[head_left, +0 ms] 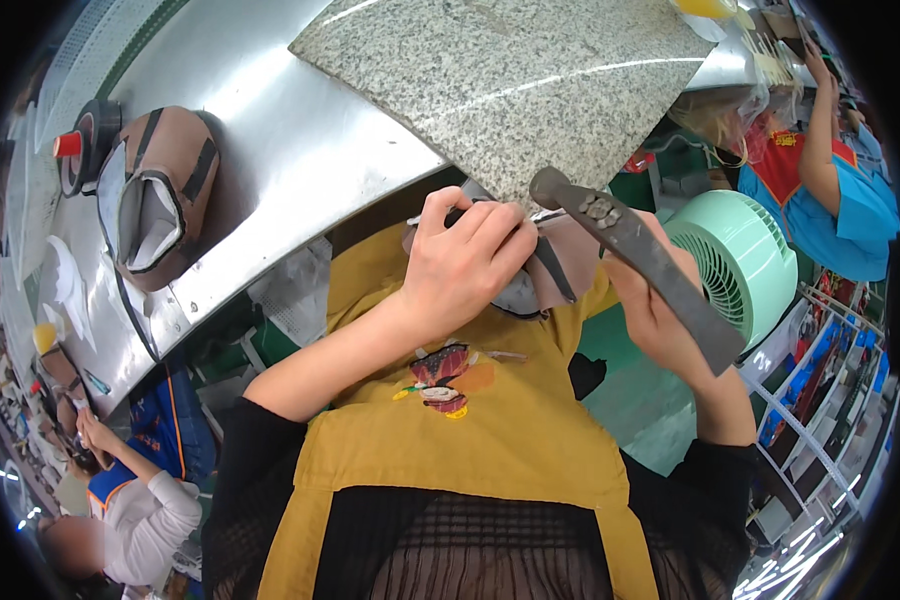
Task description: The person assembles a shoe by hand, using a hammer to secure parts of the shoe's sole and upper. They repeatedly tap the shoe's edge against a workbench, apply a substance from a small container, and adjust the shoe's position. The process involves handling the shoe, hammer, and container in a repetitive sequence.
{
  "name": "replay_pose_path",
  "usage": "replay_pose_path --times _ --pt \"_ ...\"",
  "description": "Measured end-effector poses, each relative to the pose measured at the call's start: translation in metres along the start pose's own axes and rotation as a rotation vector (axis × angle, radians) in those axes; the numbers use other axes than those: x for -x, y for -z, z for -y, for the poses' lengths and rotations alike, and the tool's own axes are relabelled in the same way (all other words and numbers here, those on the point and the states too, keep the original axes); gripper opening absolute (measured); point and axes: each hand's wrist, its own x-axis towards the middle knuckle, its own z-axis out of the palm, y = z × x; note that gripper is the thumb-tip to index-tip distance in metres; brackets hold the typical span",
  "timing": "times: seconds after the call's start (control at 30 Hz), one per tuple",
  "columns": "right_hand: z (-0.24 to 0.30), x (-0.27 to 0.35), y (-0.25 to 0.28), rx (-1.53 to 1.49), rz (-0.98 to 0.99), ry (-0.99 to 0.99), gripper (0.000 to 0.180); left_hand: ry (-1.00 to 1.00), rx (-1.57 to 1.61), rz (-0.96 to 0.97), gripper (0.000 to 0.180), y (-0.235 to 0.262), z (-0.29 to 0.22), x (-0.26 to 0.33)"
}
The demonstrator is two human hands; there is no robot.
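A brown shoe upper (568, 250) with black trim and a pale lining is at my lap, below the granite slab's near corner. My left hand (462, 262) is closed on it, fingers curled over its edge, so much of it is hidden. My right hand (655, 310) is wrapped round a dark metal hammer (660, 275); its long head lies across the view and covers most of the handle. The hammer's round face is close to the slab's edge, just right of the upper. I cannot tell whether it touches either.
A second brown shoe upper (198, 165) stands on the metal table (290, 130), beside a black roll (98, 148). The granite slab (510, 90) rests on the table. A mint-green fan (755, 260) and a wire rack (800, 430) stand at my right. People work on both sides.
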Motion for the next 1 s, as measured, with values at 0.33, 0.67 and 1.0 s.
replay_pose_path --times 0.33,0.67,1.0 --pt "0.006 0.001 0.002 -0.155 0.000 -0.095 0.027 -0.014 0.104 -0.030 0.017 -0.002 0.004 0.004" --pt "-0.002 0.008 -0.005 -0.071 -0.060 -0.159 0.022 -0.022 0.184 0.025 0.025 -0.002 0.008 0.006" --pt "-0.019 0.009 -0.020 -0.077 -0.155 0.001 0.023 0.009 0.208 0.093 0.022 0.003 0.004 0.005"
